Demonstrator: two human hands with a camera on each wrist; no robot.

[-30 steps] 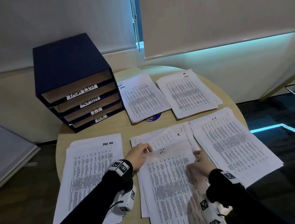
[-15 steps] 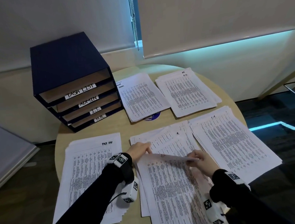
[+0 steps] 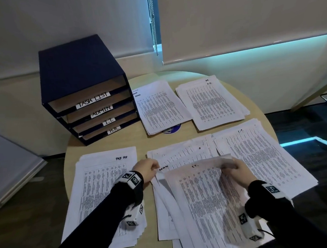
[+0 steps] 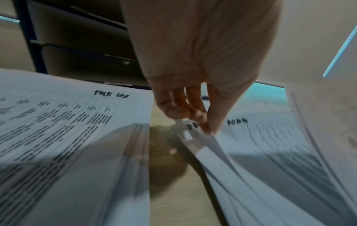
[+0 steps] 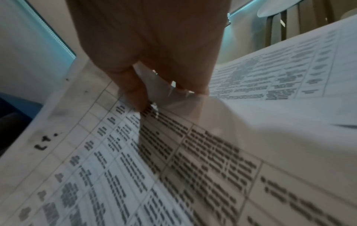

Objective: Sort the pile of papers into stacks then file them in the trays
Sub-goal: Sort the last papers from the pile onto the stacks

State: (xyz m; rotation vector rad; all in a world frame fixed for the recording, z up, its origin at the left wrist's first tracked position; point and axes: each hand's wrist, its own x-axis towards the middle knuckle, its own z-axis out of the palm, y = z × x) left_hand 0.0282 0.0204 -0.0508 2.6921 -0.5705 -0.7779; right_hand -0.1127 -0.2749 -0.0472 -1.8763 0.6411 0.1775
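The unsorted pile of printed sheets lies in the middle front of the round table. My right hand pinches the top right corner of a sheet marked I.T. and holds it lifted off the pile; the same I.T. sheet fills the right wrist view. My left hand pinches the top left corner of the sheets beneath. Sorted stacks lie around: Task List on the left, I.T. on the right, two more stacks at the back.
A dark blue tray unit stands at the back left of the table, its slots labelled Task List, Admin, I.T. and H.R. A blue round sticker shows from under a back stack. Window blinds and a wall are behind.
My right hand has peeled the top I.T. sheet up from the pile and raised it. My left hand stayed at the pile's top left corner, holding the lower sheets.
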